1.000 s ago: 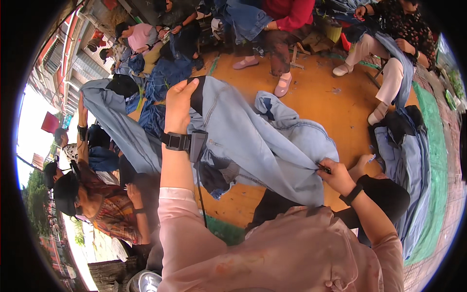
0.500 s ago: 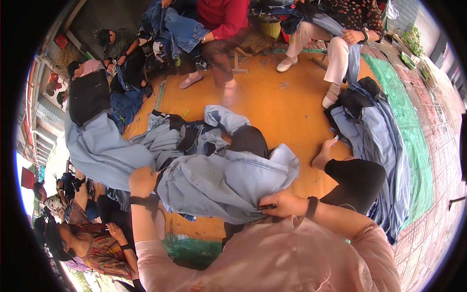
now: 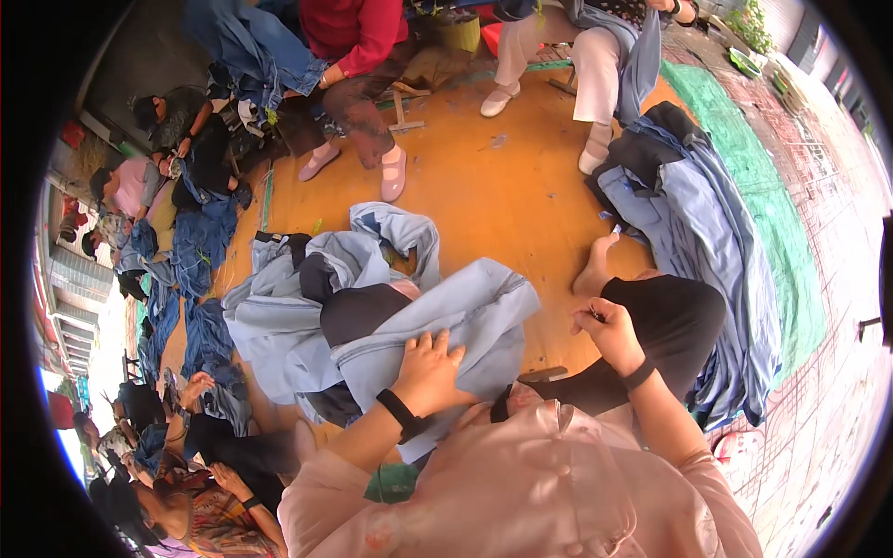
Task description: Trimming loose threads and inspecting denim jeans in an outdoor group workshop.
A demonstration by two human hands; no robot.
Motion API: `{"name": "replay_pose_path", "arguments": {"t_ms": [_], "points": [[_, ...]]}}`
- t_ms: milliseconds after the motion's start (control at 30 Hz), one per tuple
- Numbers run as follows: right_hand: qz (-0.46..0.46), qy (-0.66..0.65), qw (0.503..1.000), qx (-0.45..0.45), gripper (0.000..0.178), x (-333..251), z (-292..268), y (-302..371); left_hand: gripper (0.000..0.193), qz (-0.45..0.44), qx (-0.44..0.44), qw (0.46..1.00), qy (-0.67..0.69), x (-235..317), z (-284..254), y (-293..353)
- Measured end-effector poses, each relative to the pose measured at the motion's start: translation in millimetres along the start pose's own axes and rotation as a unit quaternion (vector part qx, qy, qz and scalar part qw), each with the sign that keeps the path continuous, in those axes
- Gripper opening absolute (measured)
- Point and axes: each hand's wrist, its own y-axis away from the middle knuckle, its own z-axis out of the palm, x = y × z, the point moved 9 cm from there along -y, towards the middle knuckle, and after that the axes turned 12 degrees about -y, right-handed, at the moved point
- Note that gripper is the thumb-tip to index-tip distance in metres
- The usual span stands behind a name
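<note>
Light-blue jeans (image 3: pixel 484 302) with a dark patch lie across my lap. My left hand (image 3: pixel 428 375) rests flat on them with its fingers spread. To the right, above my bent knee, my right hand (image 3: pixel 609 333) is raised and closed on a small dark tool (image 3: pixel 595 316), mostly hidden by the fingers. It is apart from the cloth. Just beyond the lap, more crumpled light-blue jeans (image 3: pixel 274 321) with dark parts lie in a heap on the orange board (image 3: pixel 484 186).
At the right a long pile of folded jeans (image 3: pixel 712 251) lies beside my bare foot (image 3: pixel 595 265), along a green sheet (image 3: pixel 791 279). Across the board sit a person in red (image 3: pixel 353 37) and one in pale trousers (image 3: pixel 595 74), both holding denim. Several people sit at the left.
My left hand has come down from the raised jeans leg and now lies flat on the cloth. The jeans have dropped onto the lap. My right hand has moved up and right, off the fabric.
</note>
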Motion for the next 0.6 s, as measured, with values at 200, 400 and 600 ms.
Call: {"name": "replay_pose_path", "arguments": {"t_ms": [200,400,600], "points": [[0.018,0.072,0.996,-0.043,0.016,-5,25,-3,0.06,-0.04,-0.013,0.999,0.006,-28,28,-1],[-0.01,0.064,0.997,-0.043,0.017,-29,32,-9,0.03,-0.051,0.089,0.98,0.168,-59,-2,23],[-0.035,-0.047,0.998,-0.027,0.014,-17,30,-26,0.031,-0.219,0.307,0.881,0.284,-144,-84,101]]}}
